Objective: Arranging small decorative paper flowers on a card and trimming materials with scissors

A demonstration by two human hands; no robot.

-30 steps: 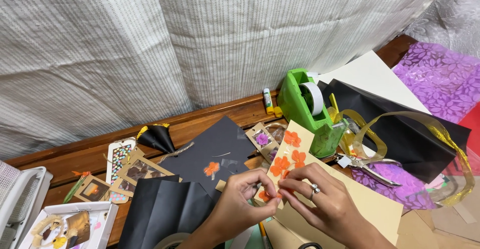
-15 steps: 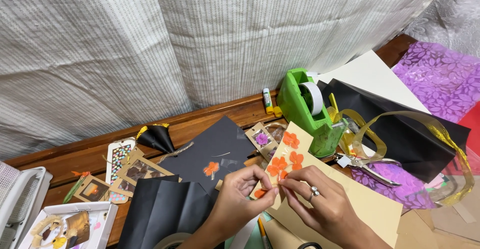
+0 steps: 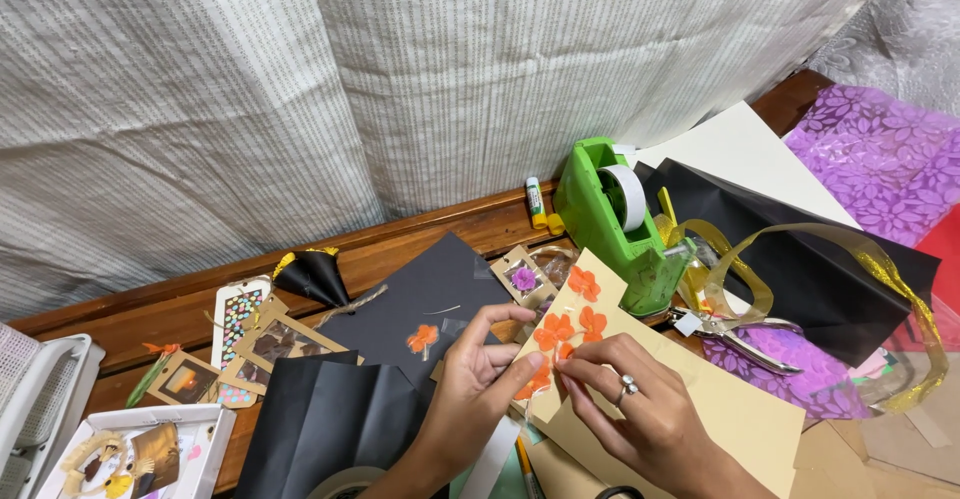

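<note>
Both hands [image 3: 560,389] pinch together, fingertips touching.

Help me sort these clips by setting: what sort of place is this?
Probably a home craft table. A green tape dispenser, black paper sheets and a cream card with orange flowers, which the left hand and right hand touch, crowd a wooden surface.

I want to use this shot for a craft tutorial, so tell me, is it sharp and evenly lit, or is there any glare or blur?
Head view: soft, even light, only faint shadows under the left hand and right hand; the cream card and green tape dispenser look sharp; slight glare on the purple wrap and gold ribbon; wide-lens bending at the edges.
</note>
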